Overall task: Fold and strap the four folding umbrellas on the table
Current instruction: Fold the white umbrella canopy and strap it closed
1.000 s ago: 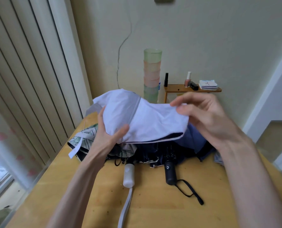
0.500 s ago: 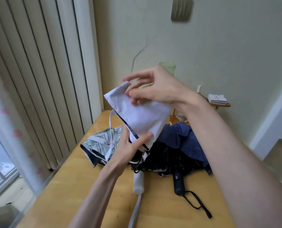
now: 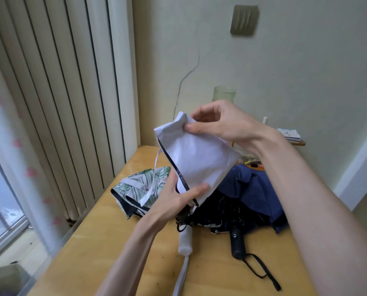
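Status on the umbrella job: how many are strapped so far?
Done: none looks strapped.
In hand: the white umbrella. The left hand grips its lower end, the right hand pinches the top of the fabric, and its strap hangs loose.
Left: the navy umbrella and the leaf-print umbrella lie loose on the table. I cannot make out a fourth in the pile.

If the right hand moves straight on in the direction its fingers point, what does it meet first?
The fabric of the white umbrella, which the right hand pinches at its top corner; beyond it probably the vertical blinds, though depth is unclear.
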`<action>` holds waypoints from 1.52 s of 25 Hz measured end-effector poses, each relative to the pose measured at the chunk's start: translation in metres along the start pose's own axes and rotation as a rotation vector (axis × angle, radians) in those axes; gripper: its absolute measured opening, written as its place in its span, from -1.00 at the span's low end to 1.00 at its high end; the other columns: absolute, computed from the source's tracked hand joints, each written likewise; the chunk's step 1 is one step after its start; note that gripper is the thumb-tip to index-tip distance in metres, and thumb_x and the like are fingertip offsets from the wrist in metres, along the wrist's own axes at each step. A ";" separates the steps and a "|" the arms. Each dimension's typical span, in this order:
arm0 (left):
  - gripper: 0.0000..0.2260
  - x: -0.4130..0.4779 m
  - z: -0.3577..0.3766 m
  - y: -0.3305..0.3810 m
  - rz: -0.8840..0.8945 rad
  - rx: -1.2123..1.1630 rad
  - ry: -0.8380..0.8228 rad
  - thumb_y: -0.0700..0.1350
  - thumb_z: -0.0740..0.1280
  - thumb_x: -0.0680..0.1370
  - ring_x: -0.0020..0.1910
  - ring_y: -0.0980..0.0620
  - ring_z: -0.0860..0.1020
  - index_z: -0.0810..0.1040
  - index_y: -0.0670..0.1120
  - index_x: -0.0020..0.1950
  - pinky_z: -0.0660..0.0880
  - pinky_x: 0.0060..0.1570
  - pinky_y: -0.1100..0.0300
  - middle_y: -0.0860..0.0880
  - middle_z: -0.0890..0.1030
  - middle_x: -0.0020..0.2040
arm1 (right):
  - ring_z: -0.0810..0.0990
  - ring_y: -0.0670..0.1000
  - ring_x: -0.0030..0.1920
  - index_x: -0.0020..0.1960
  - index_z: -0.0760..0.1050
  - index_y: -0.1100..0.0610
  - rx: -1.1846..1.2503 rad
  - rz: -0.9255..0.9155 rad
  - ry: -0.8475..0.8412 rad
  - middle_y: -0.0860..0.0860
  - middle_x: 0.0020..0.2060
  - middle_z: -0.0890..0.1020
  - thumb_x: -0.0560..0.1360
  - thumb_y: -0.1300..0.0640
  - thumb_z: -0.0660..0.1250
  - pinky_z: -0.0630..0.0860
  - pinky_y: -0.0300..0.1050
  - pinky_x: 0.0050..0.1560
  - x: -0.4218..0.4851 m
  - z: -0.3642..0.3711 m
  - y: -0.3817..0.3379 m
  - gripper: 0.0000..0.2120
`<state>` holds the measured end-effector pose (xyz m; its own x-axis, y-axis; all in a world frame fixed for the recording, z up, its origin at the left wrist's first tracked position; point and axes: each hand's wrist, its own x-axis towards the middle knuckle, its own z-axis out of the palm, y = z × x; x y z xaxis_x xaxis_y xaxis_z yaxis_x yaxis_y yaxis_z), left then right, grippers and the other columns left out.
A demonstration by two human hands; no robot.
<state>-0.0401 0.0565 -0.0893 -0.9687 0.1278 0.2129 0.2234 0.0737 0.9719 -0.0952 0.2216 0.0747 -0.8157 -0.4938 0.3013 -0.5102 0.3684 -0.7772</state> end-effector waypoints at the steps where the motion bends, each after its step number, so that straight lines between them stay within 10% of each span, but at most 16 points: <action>1: -0.14 0.000 0.000 0.001 0.007 0.037 -0.007 0.29 0.58 0.29 0.30 0.41 0.48 0.31 0.23 0.52 0.47 0.17 0.39 0.40 0.53 0.31 | 0.72 -0.04 -0.03 0.07 0.71 0.23 0.011 0.015 0.016 0.14 0.00 0.78 0.52 0.11 0.58 0.63 -0.05 0.10 0.003 -0.002 -0.002 -0.78; 11: -0.32 -0.002 0.013 0.007 0.001 0.096 0.017 0.01 0.58 0.50 0.13 0.67 0.39 0.24 0.26 0.44 0.41 0.15 0.57 0.42 0.44 0.27 | 0.67 -0.14 -0.24 -0.03 0.76 0.08 -0.092 0.150 0.112 0.04 -0.12 0.79 0.46 0.09 0.63 0.57 -0.24 -0.13 0.022 0.014 -0.005 -0.88; 16: -0.22 -0.001 0.014 0.003 0.017 0.021 -0.005 0.31 0.52 0.41 0.33 0.35 0.49 0.27 0.24 0.55 0.48 0.25 0.37 0.33 0.53 0.35 | 0.63 -0.12 -0.27 -0.11 0.74 0.07 -0.200 0.127 0.176 -0.04 -0.26 0.74 0.46 -0.02 0.63 0.52 -0.18 -0.16 0.026 0.020 0.003 -0.83; 19: -0.38 0.000 0.010 0.003 -0.034 -0.088 0.014 0.34 0.48 0.48 0.02 -0.12 0.66 0.38 0.20 0.46 0.59 0.02 0.13 0.09 0.70 0.08 | 0.73 -0.06 -0.04 0.01 0.75 0.00 -0.192 0.113 0.194 -0.04 -0.08 0.77 0.46 -0.20 0.58 0.65 -0.12 0.09 0.018 0.014 0.013 -0.71; 23: -0.49 0.003 0.001 0.009 -0.061 -0.256 -0.011 0.24 0.32 0.63 -0.38 -0.14 0.52 0.44 -0.12 0.37 0.49 -0.39 0.11 -0.25 0.62 -0.24 | 0.66 -0.17 0.21 0.18 0.69 -0.14 -0.152 0.110 0.086 -0.17 0.13 0.73 0.41 -0.39 0.42 0.56 -0.09 0.34 -0.021 -0.006 0.030 -0.53; 30: -0.57 0.004 0.005 0.020 0.013 -0.299 0.049 0.12 0.12 0.64 -0.43 -0.16 0.45 0.62 -0.13 -0.17 0.39 -0.40 0.10 -0.41 0.53 -0.33 | 0.57 -0.10 0.36 0.31 0.63 -0.15 -0.076 0.183 0.216 -0.16 0.28 0.65 0.34 -0.56 0.40 0.46 -0.07 0.38 -0.029 0.021 0.045 -0.30; 38: -0.52 0.002 -0.002 0.017 0.037 -0.141 0.105 0.13 0.14 0.49 -0.36 -0.17 0.55 0.54 -0.29 0.01 0.46 -0.34 0.10 -0.40 0.61 -0.27 | 0.54 -0.09 -0.24 -0.13 0.64 0.09 -0.006 0.218 0.276 -0.08 -0.28 0.60 0.53 -0.04 0.53 0.38 -0.16 -0.17 -0.023 0.026 0.032 -0.79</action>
<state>-0.0381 0.0563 -0.0717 -0.9678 0.0233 0.2507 0.2486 -0.0698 0.9661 -0.0856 0.2244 0.0284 -0.9480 -0.1721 0.2676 -0.3172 0.4469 -0.8365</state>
